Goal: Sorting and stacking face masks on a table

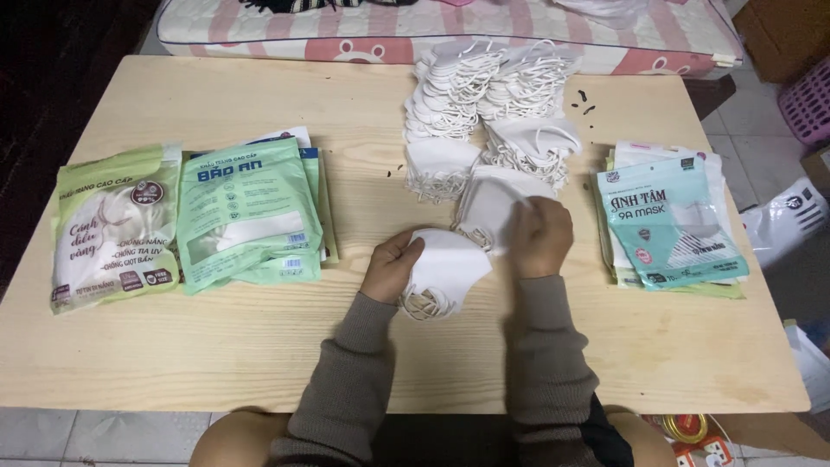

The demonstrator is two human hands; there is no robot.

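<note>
Sleeved forearms in grey-brown knit entered from the bottom edge, closest to the camera, and met over the middle of the pale wooden desk (173, 363).

Largest item on the desk was the heap of loose white face masks (484, 95) at the far centre, ear loops tangled, spilling toward the near side. Next in size: a bulging pale-green mask pouch (114, 227) at far left, a stack of green flat pouches (251, 212) just beside it, and a stack of teal-and-white pouches (673, 223) at right, well apart from the hands. A pink-and-white striped mattress (432, 26) lay beyond the far edge.

Left hand (391, 266): grip closed around the left edge of a small stack of folded white masks (445, 270), thumb on top, loops hanging below toward the near edge. Right hand (541, 235): fingers curled down onto another white mask (488, 203) at the foot of the heap; knuckles hid the fingertips, so whether it pinched or only pressed could not be told.

Judgement: the step in hand looked like gathering masks off the heap into a counted stack. The next move would call for lifting a single mask free without snagging neighbouring loops, then laying it square on the held stack.
</note>
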